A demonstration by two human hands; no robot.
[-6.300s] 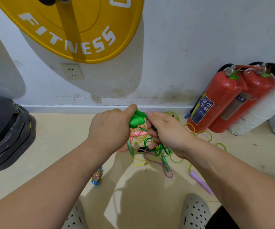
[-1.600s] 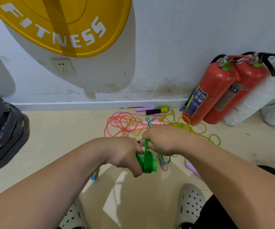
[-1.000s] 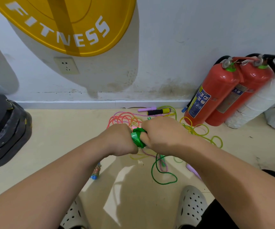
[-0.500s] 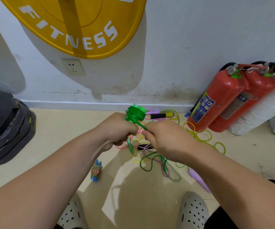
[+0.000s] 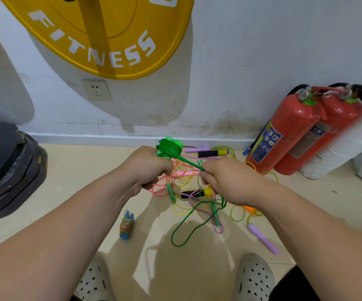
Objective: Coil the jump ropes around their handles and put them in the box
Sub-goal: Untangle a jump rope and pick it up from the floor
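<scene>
My left hand (image 5: 147, 168) grips the green jump-rope handles (image 5: 169, 147), whose top end carries several turns of green cord. A taut stretch of that green rope (image 5: 189, 164) runs down to my right hand (image 5: 227, 181), which pinches it. The loose tail (image 5: 188, 224) loops on the floor below. Behind my hands lies a tangle of pink, yellow and green ropes (image 5: 182, 177). A small coiled rope with blue handles (image 5: 126, 224) lies on the floor to the left. No box is in view.
Two red fire extinguishers (image 5: 288, 135) lean on the wall at right beside a white wrapped roll (image 5: 338, 148). Black weight plates (image 5: 8, 168) sit at left. A yellow fitness plate (image 5: 106, 33) hangs overhead. Purple handles (image 5: 262, 237) lie on the floor; my shoes (image 5: 254, 276) are below.
Over the last second my left hand raised the green handles upright and my right hand pulled the cord out to the right, taut. More turns sit on the handles than six seconds ago.
</scene>
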